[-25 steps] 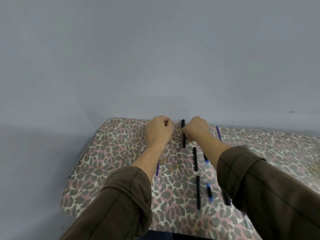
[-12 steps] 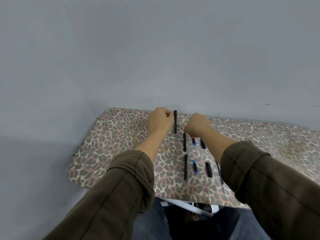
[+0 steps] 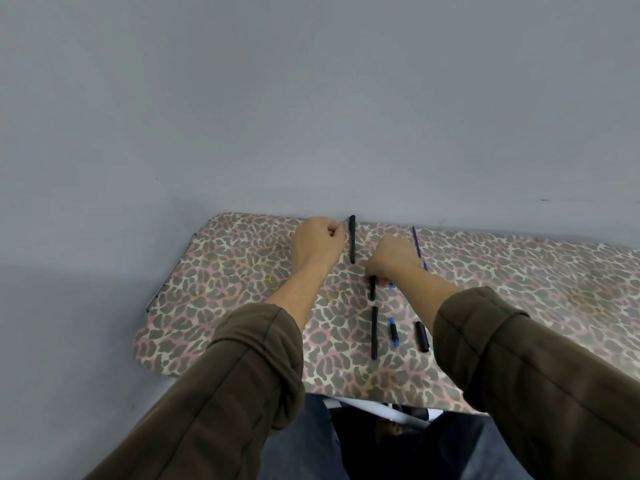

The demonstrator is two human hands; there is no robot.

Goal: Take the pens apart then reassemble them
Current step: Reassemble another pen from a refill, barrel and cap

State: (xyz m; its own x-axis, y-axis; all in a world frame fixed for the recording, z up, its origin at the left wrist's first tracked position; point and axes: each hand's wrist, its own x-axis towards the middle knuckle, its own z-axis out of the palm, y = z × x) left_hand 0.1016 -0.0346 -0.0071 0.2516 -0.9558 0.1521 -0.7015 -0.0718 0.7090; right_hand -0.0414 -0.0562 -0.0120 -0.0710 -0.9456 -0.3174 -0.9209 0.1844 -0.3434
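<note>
While the left hand (image 3: 317,245) sits curled just beside the far black barrel (image 3: 352,239), its grip impossible to tell, the right hand (image 3: 393,259) fingers (image 3: 382,281) pinch the middle black barrel (image 3: 372,288); other pen parts (image 3: 374,332) lie on the leopard-print desk (image 3: 242,271)

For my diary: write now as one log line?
left hand: curled, contents hidden | right hand: pinches short black plastic pen piece | surface: leopard-print cloth

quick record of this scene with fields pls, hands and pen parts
surface: leopard-print cloth-covered table
left hand: curled fist beside long black pen barrel; contents hidden
right hand: curled over top end of short black pen piece; grip unclear
loose parts: slim black tube, small blue cartridge, stubby black cap
beyond right hand: thin blue refill
</note>
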